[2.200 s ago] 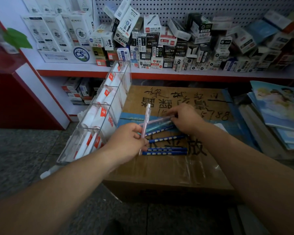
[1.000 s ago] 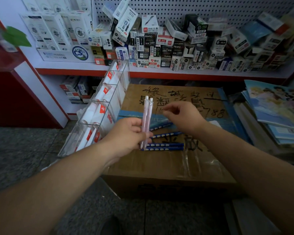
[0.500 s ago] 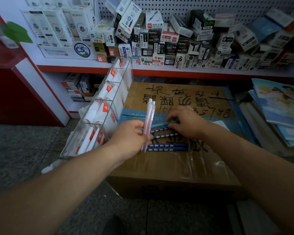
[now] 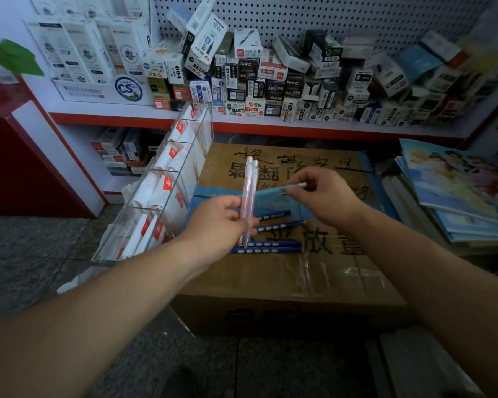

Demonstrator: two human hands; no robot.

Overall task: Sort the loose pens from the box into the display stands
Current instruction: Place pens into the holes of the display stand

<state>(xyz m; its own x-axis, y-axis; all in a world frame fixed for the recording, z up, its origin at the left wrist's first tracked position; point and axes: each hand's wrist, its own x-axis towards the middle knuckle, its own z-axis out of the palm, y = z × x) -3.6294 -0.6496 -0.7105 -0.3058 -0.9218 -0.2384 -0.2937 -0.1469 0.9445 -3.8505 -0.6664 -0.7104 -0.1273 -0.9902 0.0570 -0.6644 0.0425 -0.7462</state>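
Operator's body, head view: two arms, both uncovered.
Left forearm (image 4: pixel 112 305) and right forearm (image 4: pixel 431 271) bare along their whole visible length, frame edge to wrist; left grip (image 4: pixel 216 222) and right grip (image 4: pixel 325 196) likewise bare. Sleeves out of frame.

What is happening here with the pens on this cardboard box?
A person is sorting pens on top of a closed brown cardboard box. The left hand holds two pale pink plastic pens upright. The right hand pinches a light blue pen with a white end. Several dark blue pens with white dots lie on the box lid. A clear acrylic display stand with compartments stands at the box's left side; the held pens are not yet in it.
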